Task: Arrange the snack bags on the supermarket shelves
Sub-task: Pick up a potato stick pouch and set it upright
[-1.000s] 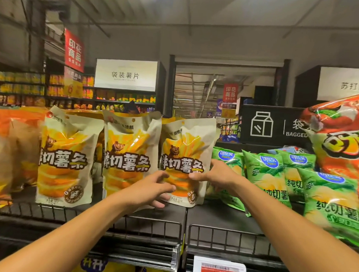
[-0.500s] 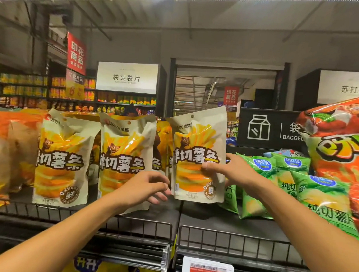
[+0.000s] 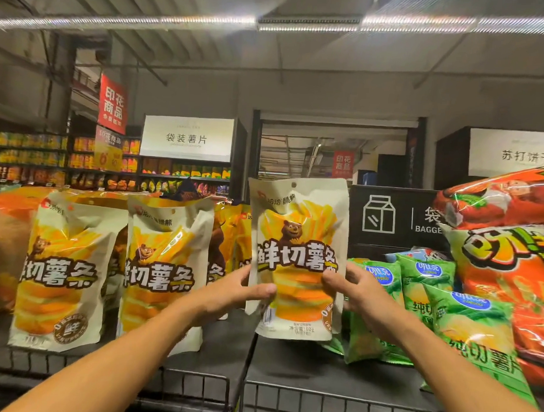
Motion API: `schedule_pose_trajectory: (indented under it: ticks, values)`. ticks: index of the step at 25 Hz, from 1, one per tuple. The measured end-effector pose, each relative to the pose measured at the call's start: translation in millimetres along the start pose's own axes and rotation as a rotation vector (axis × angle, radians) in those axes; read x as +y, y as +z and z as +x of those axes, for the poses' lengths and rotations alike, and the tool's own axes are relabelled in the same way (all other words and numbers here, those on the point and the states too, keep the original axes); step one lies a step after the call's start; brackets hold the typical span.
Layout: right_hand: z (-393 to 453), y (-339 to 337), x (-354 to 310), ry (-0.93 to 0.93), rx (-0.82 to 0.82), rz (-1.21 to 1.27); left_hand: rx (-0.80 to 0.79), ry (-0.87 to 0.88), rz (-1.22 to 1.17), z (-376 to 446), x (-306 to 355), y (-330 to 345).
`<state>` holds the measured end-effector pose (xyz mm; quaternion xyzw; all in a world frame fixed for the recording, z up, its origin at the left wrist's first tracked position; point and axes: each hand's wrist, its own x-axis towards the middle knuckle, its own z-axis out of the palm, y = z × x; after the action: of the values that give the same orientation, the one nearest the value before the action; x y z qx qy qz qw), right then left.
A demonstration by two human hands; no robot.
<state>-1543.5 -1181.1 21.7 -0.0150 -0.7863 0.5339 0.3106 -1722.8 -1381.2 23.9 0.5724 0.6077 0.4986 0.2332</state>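
Observation:
A cream and yellow fries bag (image 3: pixel 297 237) with a bear picture is held upright above the dark shelf (image 3: pixel 305 373). My left hand (image 3: pixel 233 294) grips its left edge, thumb across the front. My right hand (image 3: pixel 354 292) pinches its right edge. Two matching fries bags (image 3: pixel 61 275) (image 3: pixel 163 273) stand on the shelf to the left, with more of them behind.
Green chip bags (image 3: pixel 464 320) lean at the right of the shelf, with large orange snack bags (image 3: pixel 509 269) stacked beyond them. A wire guard rail (image 3: pixel 319 401) runs along the shelf front. More orange bags (image 3: pixel 0 258) sit far left. Aisle shelves and signs stand behind.
The fries bag has been lifted off the shelf and shifted right. My left hand came across from the middle bag and took hold of its left edge.

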Motion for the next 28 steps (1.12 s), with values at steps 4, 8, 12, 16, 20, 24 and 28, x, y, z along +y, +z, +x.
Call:
schedule_pose_trajectory:
  ticks: [4,8,12,16,20,24,28]
  values:
    - [-1.5,3.1,3.9,-0.079,0.049,-0.043,-0.007,0.050,-0.068,3.1,-3.1,0.6]
    - [-7.5,6.6,10.7,-0.083,-0.007,-0.095,0.048,0.132,0.056,-1.3,-11.9,2.5]
    - [-13.2,8.9,7.7,-0.087,-0.014,-0.150,0.118,0.184,0.113,-5.6,-13.8,4.2]
    - [-16.8,9.4,6.3,-0.067,-0.024,-0.177,0.179,0.204,0.169,-7.1,-14.5,8.9]
    - [-19.3,10.7,5.9,-0.064,-0.079,-0.158,0.230,0.210,0.246,-11.2,-13.1,10.5]
    - [-19.5,9.6,7.7,-0.065,-0.080,-0.143,0.224,0.202,0.286,-13.4,-10.6,12.8]
    - [-20.1,9.0,7.3,-0.093,-0.072,-0.169,0.213,0.185,0.288,-14.1,-9.4,13.0]
